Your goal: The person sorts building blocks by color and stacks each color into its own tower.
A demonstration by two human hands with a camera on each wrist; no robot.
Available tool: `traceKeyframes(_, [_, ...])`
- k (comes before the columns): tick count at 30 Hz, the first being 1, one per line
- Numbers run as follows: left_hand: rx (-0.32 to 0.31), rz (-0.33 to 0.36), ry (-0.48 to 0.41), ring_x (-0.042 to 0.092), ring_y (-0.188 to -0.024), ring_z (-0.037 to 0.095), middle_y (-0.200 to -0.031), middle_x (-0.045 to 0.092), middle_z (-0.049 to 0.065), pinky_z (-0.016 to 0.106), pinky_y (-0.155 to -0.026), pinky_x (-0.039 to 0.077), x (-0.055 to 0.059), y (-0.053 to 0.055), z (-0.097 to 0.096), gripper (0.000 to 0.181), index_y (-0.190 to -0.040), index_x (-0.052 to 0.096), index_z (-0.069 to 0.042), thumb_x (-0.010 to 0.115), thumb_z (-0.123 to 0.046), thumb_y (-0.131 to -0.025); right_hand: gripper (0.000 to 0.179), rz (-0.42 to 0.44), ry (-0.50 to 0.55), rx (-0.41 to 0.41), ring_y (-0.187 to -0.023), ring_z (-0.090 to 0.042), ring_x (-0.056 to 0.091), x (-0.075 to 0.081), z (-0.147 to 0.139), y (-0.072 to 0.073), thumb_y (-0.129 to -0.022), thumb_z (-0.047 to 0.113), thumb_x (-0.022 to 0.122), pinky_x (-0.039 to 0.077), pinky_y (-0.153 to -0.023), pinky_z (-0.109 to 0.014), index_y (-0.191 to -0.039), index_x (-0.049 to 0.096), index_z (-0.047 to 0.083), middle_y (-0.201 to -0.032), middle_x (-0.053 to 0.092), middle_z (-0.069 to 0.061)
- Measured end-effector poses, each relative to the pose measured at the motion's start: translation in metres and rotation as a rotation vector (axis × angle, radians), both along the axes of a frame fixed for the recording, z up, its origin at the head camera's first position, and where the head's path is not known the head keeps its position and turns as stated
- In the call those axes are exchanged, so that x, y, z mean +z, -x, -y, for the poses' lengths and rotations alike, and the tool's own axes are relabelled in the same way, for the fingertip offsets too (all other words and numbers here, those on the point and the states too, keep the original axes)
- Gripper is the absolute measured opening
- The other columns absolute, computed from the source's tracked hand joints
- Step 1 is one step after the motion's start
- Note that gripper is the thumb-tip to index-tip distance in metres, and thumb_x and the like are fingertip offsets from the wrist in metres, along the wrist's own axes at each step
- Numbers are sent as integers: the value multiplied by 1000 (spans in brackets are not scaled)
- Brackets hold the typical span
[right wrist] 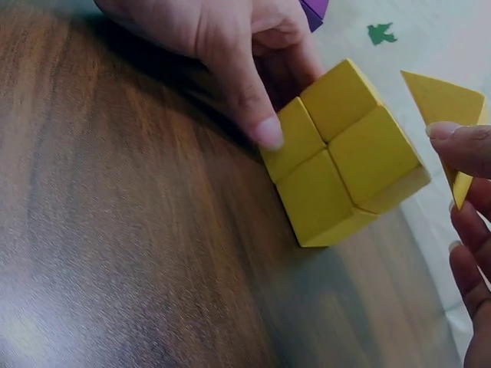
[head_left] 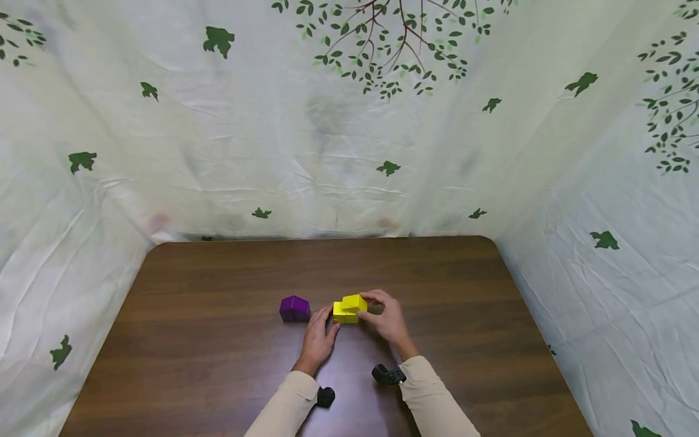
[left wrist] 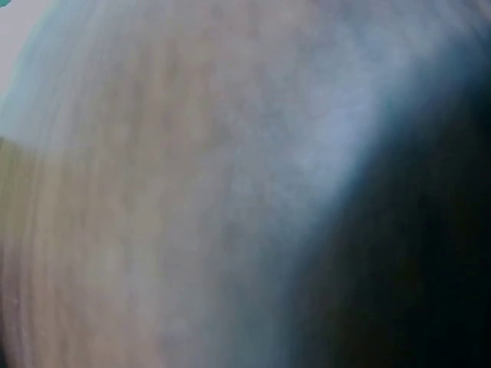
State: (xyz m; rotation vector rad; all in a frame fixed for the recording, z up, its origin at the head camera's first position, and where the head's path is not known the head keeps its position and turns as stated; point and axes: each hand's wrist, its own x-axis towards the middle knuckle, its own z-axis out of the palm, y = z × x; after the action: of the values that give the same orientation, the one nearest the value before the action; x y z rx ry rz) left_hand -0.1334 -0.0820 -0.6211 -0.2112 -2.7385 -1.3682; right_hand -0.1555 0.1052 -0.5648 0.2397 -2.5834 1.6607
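Observation:
Yellow cube blocks (right wrist: 330, 153) stand stacked two by two on the wooden table, their small gaps showing in the right wrist view. My left hand (head_left: 318, 341) grips the left side of this stack, with the thumb (right wrist: 268, 132) on the near face and fingers behind. A yellow triangular block (right wrist: 449, 103) is pinched between the thumb and fingers of my right hand (head_left: 390, 320). In the right wrist view it is apart from the stack, to the right. The left wrist view is too blurred to make out the hand or blocks.
A purple block shape with a peaked top (head_left: 294, 309) stands just left of my left hand. Brown wood makes up the tabletop (head_left: 218, 364), and a pale leaf-printed cloth (head_left: 327, 152) hangs around its back and sides. Both wrists carry black devices (head_left: 388, 375).

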Motion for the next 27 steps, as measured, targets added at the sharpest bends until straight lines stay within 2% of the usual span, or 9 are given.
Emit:
traceKeyframes(5, [-1,7,0,49,-123,35,-132,55,18,49,-105,36,1,0,0,48,-136,49,4,64,-8,-92,35,-21,-37,32,-102,-23,60,-2,4,0,-79,10,79,46,-94,-48,-113,71,11,-109,65,-2])
traceKeyframes(11, [-2,-6,-6,50,-122,35,-130,56,18,49,-104,37,3,0,0,49,-135,49,4,65,-5,-90,36,-74,-61,70,-104,-23,61,-3,7,1,-78,12,80,45,-96,-49,-113,71,9,-110,66,-2])
traceKeyframes(19, [1,8,-7,49,-123,34,-132,55,17,49,-105,36,2,0,0,50,-136,48,4,65,-6,-90,36,-55,-69,91,-106,-24,60,-3,11,4,-79,11,79,45,-96,-49,-114,70,6,-111,66,-3])
traceKeyframes(27, [10,-13,-4,50,-121,36,-130,56,18,50,-103,37,2,-1,-1,54,-135,49,6,70,-5,-86,36,-64,-93,110,-106,-24,60,-4,11,6,-78,10,80,46,-95,-48,-113,70,6,-111,66,-4])
